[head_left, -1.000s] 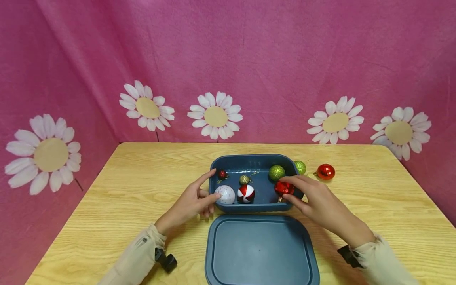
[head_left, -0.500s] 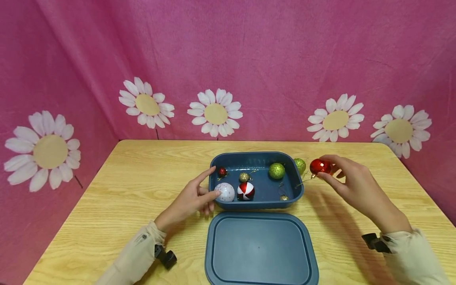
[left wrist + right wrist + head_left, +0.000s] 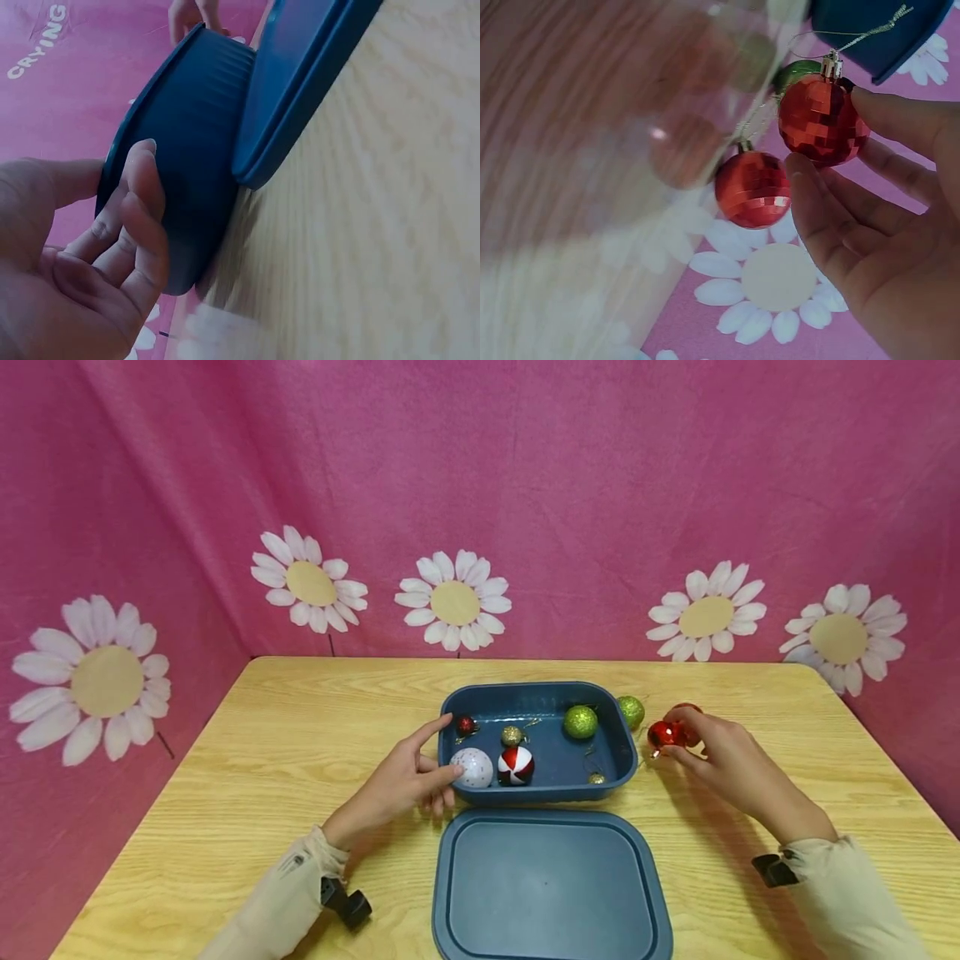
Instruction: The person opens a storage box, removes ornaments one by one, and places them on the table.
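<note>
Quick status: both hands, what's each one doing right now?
Left hand: open, fingers resting against the blue box, holding nothing.
Right hand: fingers pinch a red faceted ornament beside the box.

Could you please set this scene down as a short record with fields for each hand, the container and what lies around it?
left hand: left hand touches the left wall of the open dark blue plastic box
right hand: right hand pinches a faceted shiny red bauble, a second red bauble beside it
in box: white speckled ball, red-and-white ball, green glitter ball
outside box: another green glitter ball
lid: flat blue lid on the wooden table
</note>
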The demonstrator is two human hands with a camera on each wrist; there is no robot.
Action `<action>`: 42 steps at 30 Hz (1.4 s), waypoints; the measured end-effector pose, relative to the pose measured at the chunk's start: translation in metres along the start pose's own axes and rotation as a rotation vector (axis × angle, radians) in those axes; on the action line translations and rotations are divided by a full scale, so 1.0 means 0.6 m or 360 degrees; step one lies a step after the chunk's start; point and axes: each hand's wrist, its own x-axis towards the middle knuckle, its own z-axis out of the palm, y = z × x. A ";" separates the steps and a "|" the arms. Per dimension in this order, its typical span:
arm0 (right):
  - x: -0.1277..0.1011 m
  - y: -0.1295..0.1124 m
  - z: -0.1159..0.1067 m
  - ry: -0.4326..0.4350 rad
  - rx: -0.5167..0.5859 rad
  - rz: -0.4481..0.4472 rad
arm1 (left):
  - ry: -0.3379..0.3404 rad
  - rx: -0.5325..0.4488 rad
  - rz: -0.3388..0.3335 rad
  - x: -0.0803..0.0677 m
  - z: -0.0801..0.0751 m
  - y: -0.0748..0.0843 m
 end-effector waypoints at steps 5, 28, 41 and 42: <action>-0.002 0.008 0.003 -0.0105 0.0019 0.0074 | -0.0015 0.0018 -0.0019 -0.003 -0.008 0.003; -0.002 -0.005 -0.020 -0.0081 -0.0019 0.0048 | -0.0095 -0.0019 -0.0018 -0.003 -0.018 0.003; 0.022 -0.086 -0.007 -0.0020 -0.0068 -0.0090 | -0.0081 -0.0035 0.0003 -0.001 -0.019 -0.002; 0.023 -0.090 -0.005 -0.0029 -0.0072 -0.0092 | -0.0092 -0.0040 0.0007 0.000 -0.017 -0.003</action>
